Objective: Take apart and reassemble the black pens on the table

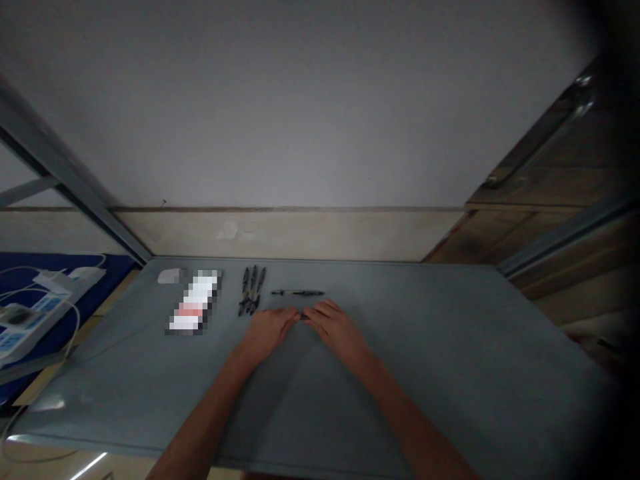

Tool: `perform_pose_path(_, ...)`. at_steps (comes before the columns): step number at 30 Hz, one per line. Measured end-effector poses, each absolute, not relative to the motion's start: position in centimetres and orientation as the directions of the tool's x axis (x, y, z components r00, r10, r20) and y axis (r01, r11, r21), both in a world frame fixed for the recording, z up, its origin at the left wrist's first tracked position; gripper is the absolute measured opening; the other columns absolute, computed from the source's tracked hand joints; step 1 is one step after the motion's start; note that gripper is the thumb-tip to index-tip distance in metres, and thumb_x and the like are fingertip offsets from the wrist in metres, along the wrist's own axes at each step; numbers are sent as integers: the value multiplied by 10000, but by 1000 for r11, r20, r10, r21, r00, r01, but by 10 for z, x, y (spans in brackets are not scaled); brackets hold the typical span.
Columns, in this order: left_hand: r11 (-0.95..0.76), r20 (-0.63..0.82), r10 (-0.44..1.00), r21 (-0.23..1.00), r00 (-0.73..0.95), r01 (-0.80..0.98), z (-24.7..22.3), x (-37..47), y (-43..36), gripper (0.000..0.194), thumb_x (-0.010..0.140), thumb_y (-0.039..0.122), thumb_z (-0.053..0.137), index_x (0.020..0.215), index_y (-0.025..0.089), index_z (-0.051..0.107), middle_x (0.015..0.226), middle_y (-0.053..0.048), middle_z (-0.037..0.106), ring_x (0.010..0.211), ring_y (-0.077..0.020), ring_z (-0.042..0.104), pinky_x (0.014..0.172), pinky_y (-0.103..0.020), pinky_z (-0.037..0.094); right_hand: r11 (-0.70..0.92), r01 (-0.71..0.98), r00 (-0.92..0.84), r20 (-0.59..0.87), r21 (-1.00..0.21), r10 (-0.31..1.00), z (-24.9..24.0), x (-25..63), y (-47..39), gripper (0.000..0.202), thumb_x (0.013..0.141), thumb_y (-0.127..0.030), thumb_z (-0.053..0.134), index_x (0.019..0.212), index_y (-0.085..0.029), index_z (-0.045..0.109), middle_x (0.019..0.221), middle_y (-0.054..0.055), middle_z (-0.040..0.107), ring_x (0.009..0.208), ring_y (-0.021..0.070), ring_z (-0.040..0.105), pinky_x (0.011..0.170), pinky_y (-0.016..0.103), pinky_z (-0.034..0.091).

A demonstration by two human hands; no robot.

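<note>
The left hand (270,330) and right hand (337,328), fingertips closed, pinch a dark pen-like piece (303,317) toward the surface's (450,347) back edge. Beyond it, a lone pen (298,293) lies crosswise; three pens (253,285) grouped nearer the back-left corner look set aside, the held piece apparently unfinished.

The hands (269,331) mostly hide a dark object (303,317) between them, and coarse pixels blur a white oblong (196,303).

Our hands (270,332) were bare, as were the slim forearms (215,400) behind them; nearer us, a sliver of what looked like dark red clothing (270,476) showed.
</note>
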State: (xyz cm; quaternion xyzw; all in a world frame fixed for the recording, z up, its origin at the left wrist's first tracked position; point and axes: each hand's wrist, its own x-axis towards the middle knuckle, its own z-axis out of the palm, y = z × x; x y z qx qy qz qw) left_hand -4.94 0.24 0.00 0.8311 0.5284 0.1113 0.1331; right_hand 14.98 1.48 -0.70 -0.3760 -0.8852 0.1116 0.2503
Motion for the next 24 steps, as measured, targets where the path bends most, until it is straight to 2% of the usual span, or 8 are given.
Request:
perform_pose_path(2,-417,68,906,316,418,852,-3,-47,3,377,992,370,291,999,199,627,854,-52,696,774,-166,654,693,-247,456,604,618,-513,324,-503,795,-6,150,16,181,937,-312,513,949,-214,664,883,56,669,850,199,601,778,312,462)
perform_pose_path(7,-475,144,880,272,453,837,-11,-42,4,358,992,342,300,936,189,619,865,-65,674,868,-191,628,786,-302,463,380,622,-397,143,-684,907,-7,150,17,358,934,-406,478,686,-191,620,596,-4,607,541,139,542,542,243,383)
perform_pose_path(11,-439,125,898,296,422,848,-14,-43,4,358,991,339,297,930,186,615,839,-60,660,803,-176,629,744,-287,470,346,503,-396,145,-792,907,-3,149,18,190,889,-326,547,809,-195,659,690,-5,651,610,138,570,574,231,397)
perform_pose_path(13,-417,116,909,305,401,856,-14,-44,5,374,995,343,274,936,184,608,830,-58,655,768,-172,629,705,-276,467,342,453,-398,157,-823,904,0,149,17,136,857,-297,588,911,-199,666,785,6,680,673,144,590,632,238,427)
perform_pose_path(16,-421,134,907,293,400,858,-15,-45,5,374,997,330,260,933,178,595,818,-62,650,770,-181,626,703,-284,463,322,422,-388,152,-847,909,2,150,17,206,832,-315,625,1004,-205,660,863,20,694,686,142,594,641,239,436)
perform_pose_path(18,-443,143,897,280,419,852,-15,-43,4,362,996,314,264,914,174,588,815,-64,651,791,-186,626,728,-293,461,293,438,-384,117,-850,916,1,150,17,200,883,-352,557,928,-196,674,751,9,676,620,137,578,598,236,418)
perform_pose_path(21,-449,118,893,281,434,848,-15,-39,1,364,998,309,250,906,170,575,824,-68,663,789,-185,637,718,-288,459,269,474,-396,70,-838,916,-1,152,18,372,953,-347,424,698,-185,642,554,-15,574,529,132,534,571,241,394)
perform_pose_path(24,-408,69,911,299,407,863,-12,-37,-1,395,1002,335,210,939,171,563,800,-66,675,718,-184,650,646,-277,449,295,407,-409,116,-865,905,-2,154,20,224,921,-294,490,814,-194,660,731,13,649,685,149,594,652,249,432)
